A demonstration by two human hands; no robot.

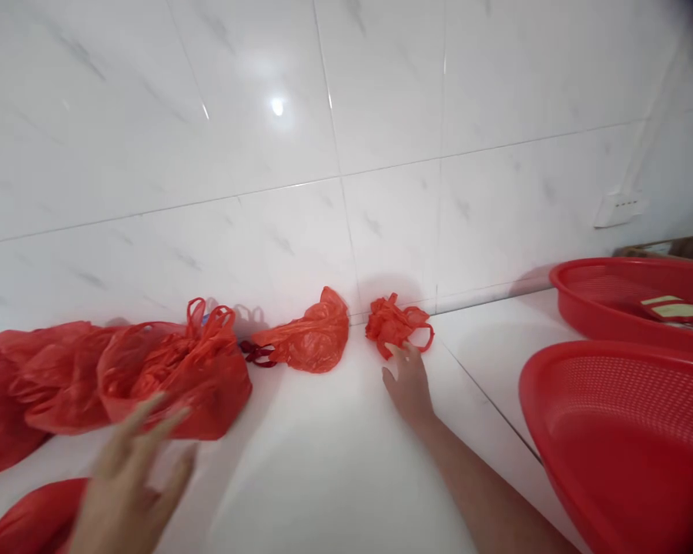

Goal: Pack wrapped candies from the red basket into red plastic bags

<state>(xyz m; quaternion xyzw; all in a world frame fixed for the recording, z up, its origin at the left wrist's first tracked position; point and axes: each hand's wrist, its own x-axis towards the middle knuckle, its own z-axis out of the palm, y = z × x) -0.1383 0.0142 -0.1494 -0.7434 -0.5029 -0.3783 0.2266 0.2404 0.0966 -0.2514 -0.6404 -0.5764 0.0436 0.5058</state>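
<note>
My right hand [411, 387] is at the near side of a small crumpled red plastic bag [388, 322] by the wall. Its fingers are apart and reach the bag's lower edge; whether they touch it I cannot tell. My left hand [128, 481], a little blurred, hovers in front of a full red plastic bag [208, 385] with its handles standing up. Its fingers are spread and hold nothing. Another red plastic bag [315, 338] lies flattened between the two, with dark red handles at its left.
More red plastic bags [63, 369] stand along the wall at the left, and a red bag [40, 515] is at the lower left corner. Two red plastic baskets [546, 385] stand at the right; the farther one holds a yellowish packet [677, 308]. A socket [619, 208] sits on the tiled wall.
</note>
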